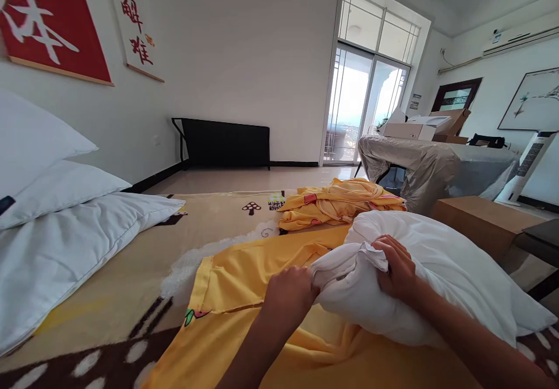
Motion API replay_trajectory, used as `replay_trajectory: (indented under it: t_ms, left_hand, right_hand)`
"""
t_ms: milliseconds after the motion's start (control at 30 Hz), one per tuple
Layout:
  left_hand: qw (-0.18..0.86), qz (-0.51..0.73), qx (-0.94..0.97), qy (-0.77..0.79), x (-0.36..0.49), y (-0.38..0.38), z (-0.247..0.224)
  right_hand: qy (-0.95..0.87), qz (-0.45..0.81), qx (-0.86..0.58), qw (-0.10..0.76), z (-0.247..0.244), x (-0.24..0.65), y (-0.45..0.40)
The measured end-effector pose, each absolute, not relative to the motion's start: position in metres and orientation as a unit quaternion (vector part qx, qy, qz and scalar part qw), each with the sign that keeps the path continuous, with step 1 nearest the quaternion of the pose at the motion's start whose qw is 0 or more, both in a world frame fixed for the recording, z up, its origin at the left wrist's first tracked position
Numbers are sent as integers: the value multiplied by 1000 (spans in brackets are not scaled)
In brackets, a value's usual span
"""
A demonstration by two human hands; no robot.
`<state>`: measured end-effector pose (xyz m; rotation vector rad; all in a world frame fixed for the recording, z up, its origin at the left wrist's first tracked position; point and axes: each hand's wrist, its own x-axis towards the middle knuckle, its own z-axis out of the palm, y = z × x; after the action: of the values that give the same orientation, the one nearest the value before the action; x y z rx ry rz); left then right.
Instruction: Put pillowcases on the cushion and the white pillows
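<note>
A white pillow (419, 261) lies at the right, partly on a yellow cloth (236, 272) spread over the patterned blanket. My left hand (290, 296) is closed round the left corner of the pillow's end. Near it, my right hand (395, 267) pinches the upper edge of the same end, where the white fabric is bunched and folded. Between my two hands the pillow's end is lifted a little. Just behind the pillow sits a crumpled yellow-orange cloth (340, 202) with printed patterns.
Several white pillows (65, 243) are stacked at the left on the patterned blanket (218, 220). Beyond the bed's right side stand a cardboard box (484, 220) and a plastic-covered table (419, 162) with boxes. A black folded frame (225, 144) leans by the far wall.
</note>
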<state>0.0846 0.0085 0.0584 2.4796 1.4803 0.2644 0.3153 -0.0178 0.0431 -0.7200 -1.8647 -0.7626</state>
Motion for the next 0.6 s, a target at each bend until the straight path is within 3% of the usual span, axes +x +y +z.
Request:
replay_trajectory:
  t_ms: [167,333,400,500,600]
  left_hand:
    - [222,158,861,430,88,18,53]
    - [599,327,689,245,89,27,48]
    - [695,373,579,207,92,26,48]
    - [742,425,476,205,97,26,47]
    - [710,437,503,230,94,36,43]
  right_hand:
    - [-744,-325,-273,516,56,325,-18]
    - [-734,-355,-258,518,77,330,-24]
    - [-736,-368,-257,507,84,329,-25]
    - [-750,-368,-246,491,88,325,-22]
    - [-769,-381,-232,457,88,325,-11]
